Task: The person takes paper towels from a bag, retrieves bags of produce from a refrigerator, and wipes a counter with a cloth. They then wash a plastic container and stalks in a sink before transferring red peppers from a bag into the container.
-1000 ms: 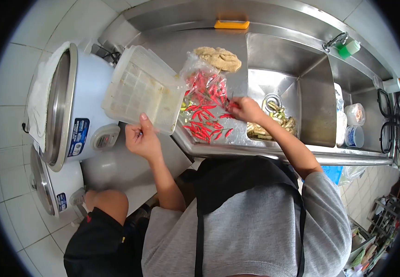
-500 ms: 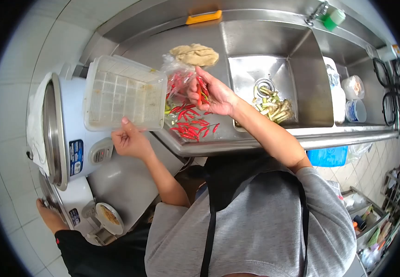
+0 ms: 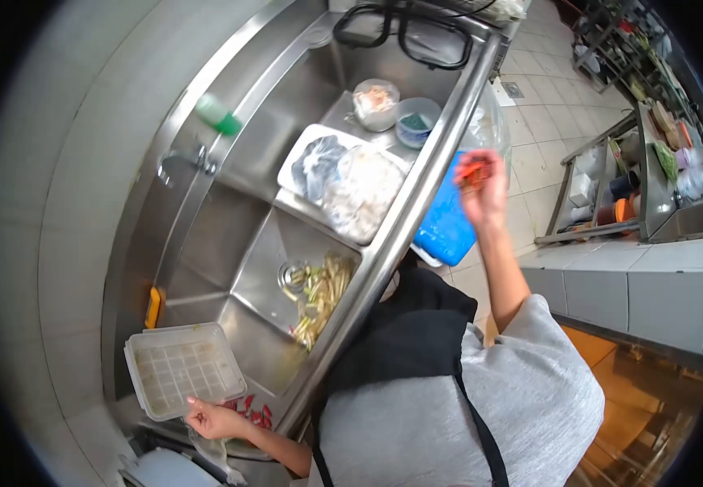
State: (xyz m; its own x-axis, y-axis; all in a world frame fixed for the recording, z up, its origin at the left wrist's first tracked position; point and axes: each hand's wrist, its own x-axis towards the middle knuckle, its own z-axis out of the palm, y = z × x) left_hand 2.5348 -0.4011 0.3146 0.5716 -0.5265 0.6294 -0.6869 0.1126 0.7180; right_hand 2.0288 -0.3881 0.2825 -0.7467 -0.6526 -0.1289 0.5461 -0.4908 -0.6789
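Note:
My left hand (image 3: pixel 212 420) grips the near edge of a clear plastic container (image 3: pixel 185 369) with a grid-patterned bottom, held tilted over the steel counter. Under and beside that hand lie loose red chilies (image 3: pixel 254 412), partly hidden by the container and hand. My right hand (image 3: pixel 489 199) is raised past the sink's front edge, its fingers curled around several red chilies (image 3: pixel 473 172); it is slightly blurred. Below it is a blue lidded container (image 3: pixel 449 219). Pale green-and-white vegetable stalks (image 3: pixel 319 296) lie in the sink (image 3: pixel 264 256) around the drain.
A white tray (image 3: pixel 288 174) with plastic bags sits in the far basin beside two tubs (image 3: pixel 416 122). A faucet (image 3: pixel 204 160), green bottle (image 3: pixel 220 115) and yellow-handled tool (image 3: pixel 154 307) line the back ledge. Shelves (image 3: pixel 644 174) with goods stand at right.
The view has turned to the right. My right hand has moved from above the counter chilies to beyond the sink's front edge, still holding chilies. My left hand keeps the container.

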